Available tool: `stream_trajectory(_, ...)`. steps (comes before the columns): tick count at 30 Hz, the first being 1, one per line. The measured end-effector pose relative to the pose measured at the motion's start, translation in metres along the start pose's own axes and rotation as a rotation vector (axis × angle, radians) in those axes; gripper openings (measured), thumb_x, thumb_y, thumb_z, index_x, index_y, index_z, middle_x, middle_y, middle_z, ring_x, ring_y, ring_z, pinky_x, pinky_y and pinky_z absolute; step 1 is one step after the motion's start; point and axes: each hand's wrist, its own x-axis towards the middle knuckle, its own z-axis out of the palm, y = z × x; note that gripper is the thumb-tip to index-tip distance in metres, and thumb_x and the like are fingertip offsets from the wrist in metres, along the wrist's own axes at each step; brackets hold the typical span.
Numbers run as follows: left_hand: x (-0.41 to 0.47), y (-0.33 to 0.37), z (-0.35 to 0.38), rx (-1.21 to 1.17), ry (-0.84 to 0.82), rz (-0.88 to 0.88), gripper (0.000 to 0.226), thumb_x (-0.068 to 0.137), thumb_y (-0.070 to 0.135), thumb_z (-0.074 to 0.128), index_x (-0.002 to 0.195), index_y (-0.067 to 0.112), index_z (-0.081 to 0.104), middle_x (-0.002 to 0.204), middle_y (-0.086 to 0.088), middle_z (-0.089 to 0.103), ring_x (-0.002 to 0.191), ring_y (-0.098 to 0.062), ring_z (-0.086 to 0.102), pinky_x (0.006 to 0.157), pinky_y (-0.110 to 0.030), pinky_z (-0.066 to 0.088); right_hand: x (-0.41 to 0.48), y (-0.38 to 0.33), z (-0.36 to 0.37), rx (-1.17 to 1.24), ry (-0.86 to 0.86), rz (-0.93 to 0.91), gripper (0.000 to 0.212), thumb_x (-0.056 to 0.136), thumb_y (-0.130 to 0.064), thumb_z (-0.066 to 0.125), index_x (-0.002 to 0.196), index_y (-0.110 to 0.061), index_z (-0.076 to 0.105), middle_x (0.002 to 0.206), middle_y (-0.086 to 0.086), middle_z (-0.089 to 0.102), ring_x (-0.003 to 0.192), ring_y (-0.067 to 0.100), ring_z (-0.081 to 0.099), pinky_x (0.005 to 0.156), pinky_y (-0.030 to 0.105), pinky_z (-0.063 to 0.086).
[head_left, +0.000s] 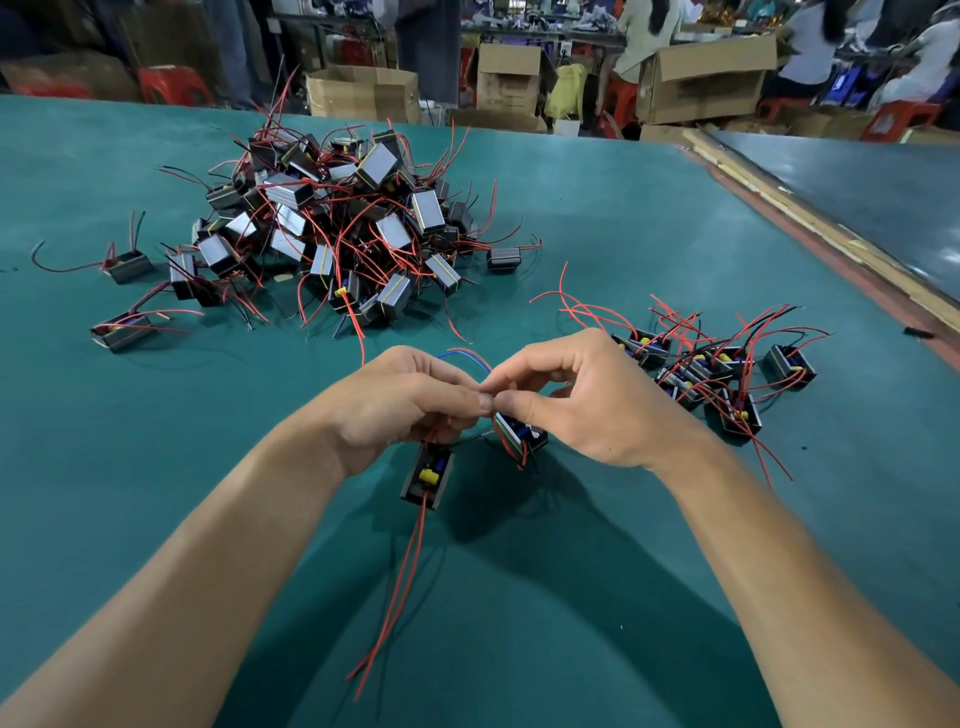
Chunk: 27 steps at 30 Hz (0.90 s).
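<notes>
Green cloth is covering the desk (130, 467). At ten o'clock a big pile of boxes (332, 228) is lying. In the middle, the left hand (400, 405) is pinching the blue wire (470, 358), and a little black box (427, 477) is showing just below it, at six o'clock. The right hand (587, 400) is pinching the same wire with thumb and finger, just above a second box (519, 436). I think the best way is twisting slowly, keeping the fingers close together so the thin ends are not slipping. At three o'clock a small group of boxes (717, 374) is lying.
</notes>
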Motion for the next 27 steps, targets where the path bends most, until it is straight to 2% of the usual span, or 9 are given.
stream_trajectory(3,0.000,0.000,0.001,0.010,0.002,0.003,0.013,0.085,0.002,0.065,0.074,0.004,0.071,0.055,0.001,0.054,0.050,-0.010,0.044,0.051,-0.015,0.040,-0.001,-0.001,-0.002,0.018,-0.002,0.030,0.007,0.086,-0.016,0.077,0.081,-0.010,0.076,0.075,0.005,0.073,0.068,0.010,0.062,0.066,0.019,0.051)
stream_trajectory(8,0.001,-0.002,0.002,0.057,0.065,0.087,0.008,0.083,0.000,0.068,0.076,-0.001,0.071,0.053,0.000,0.053,0.047,-0.008,0.042,0.048,-0.015,0.036,0.000,-0.003,0.001,0.074,-0.038,0.158,0.021,0.087,-0.016,0.075,0.073,-0.002,0.068,0.063,0.012,0.063,0.059,0.017,0.050,0.053,0.031,0.043)
stream_trajectory(10,0.001,-0.002,0.003,0.104,0.080,0.159,0.010,0.084,0.000,0.069,0.074,0.002,0.073,0.053,0.001,0.055,0.050,-0.010,0.041,0.051,-0.017,0.035,0.001,-0.003,0.001,0.161,-0.053,0.255,0.021,0.085,-0.010,0.073,0.068,-0.003,0.064,0.061,0.008,0.057,0.055,0.015,0.047,0.045,0.023,0.037)
stream_trajectory(12,0.000,-0.003,0.006,0.163,0.081,0.237,0.016,0.084,0.000,0.070,0.072,0.008,0.074,0.056,0.003,0.059,0.054,-0.011,0.043,0.053,-0.021,0.036,0.003,-0.006,0.002,0.284,-0.047,0.366,0.012,0.073,-0.012,0.068,0.062,-0.008,0.061,0.059,0.007,0.055,0.049,0.012,0.047,0.040,0.020,0.033)
stream_trajectory(15,0.000,-0.004,0.009,0.240,0.088,0.339,0.020,0.085,0.002,0.071,0.070,0.015,0.073,0.056,0.010,0.062,0.054,-0.004,0.047,0.053,-0.018,0.038,0.005,-0.009,0.004,0.392,-0.028,0.476,0.005,0.062,-0.013,0.058,0.058,-0.010,0.058,0.056,0.006,0.053,0.047,0.013,0.044,0.039,0.018,0.028)
stream_trajectory(18,0.001,-0.004,0.011,0.299,0.121,0.415,0.019,0.084,0.001,0.072,0.069,0.014,0.073,0.057,0.011,0.064,0.052,0.001,0.049,0.054,-0.013,0.040,0.006,-0.007,0.004,0.391,-0.012,0.545,0.016,0.073,-0.006,0.057,0.057,-0.011,0.058,0.055,0.004,0.055,0.047,0.013,0.044,0.040,0.018,0.028)
stream_trajectory(20,0.003,-0.005,0.012,0.297,0.150,0.417,0.019,0.084,-0.001,0.070,0.069,0.009,0.073,0.058,0.008,0.062,0.054,-0.003,0.048,0.054,-0.016,0.039,0.007,-0.004,0.005,0.335,0.041,0.499,0.020,0.077,-0.003,0.058,0.059,-0.011,0.059,0.053,0.002,0.056,0.044,0.012,0.044,0.041,0.019,0.030)
stream_trajectory(23,0.006,-0.007,0.009,0.217,0.219,0.344,0.017,0.086,0.001,0.068,0.070,0.003,0.071,0.056,-0.001,0.053,0.055,-0.014,0.040,0.052,-0.024,0.033,0.006,0.000,0.009,0.158,0.138,0.232,0.021,0.083,0.002,0.065,0.067,-0.011,0.061,0.058,0.000,0.059,0.048,0.011,0.048,0.046,0.025,0.038)
stream_trajectory(27,0.009,-0.006,0.003,0.131,0.241,0.239,0.014,0.086,0.003,0.067,0.074,-0.002,0.071,0.052,-0.002,0.051,0.050,-0.012,0.043,0.051,-0.018,0.036,0.004,0.003,0.009,-0.049,0.196,0.019,0.013,0.083,-0.006,0.073,0.074,-0.015,0.068,0.068,0.000,0.068,0.054,0.020,0.059,0.056,0.036,0.049)
